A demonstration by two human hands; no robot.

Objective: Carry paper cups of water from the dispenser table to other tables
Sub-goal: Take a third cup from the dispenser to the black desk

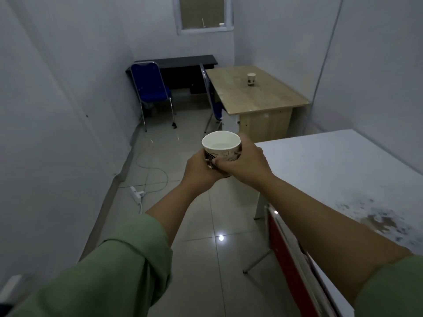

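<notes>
A white paper cup with a dark print (221, 146) holds water and stays upright in front of me, above the tiled floor. My left hand (199, 168) wraps its left side and bottom. My right hand (246, 161) wraps its right side, fingers overlapping the left hand's. A second printed paper cup (251, 79) stands on the wooden table (270, 97) further ahead. A white table (338, 165) lies close on my right, its near corner just right of the held cup.
A blue chair (152, 88) stands by the left wall before a black desk (183, 61). Another blue chair (214, 99) is tucked at the wooden table's left side. A white power strip and cable (137, 193) lie on the floor at left. A red-edged panel (288, 255) leans beside the white table.
</notes>
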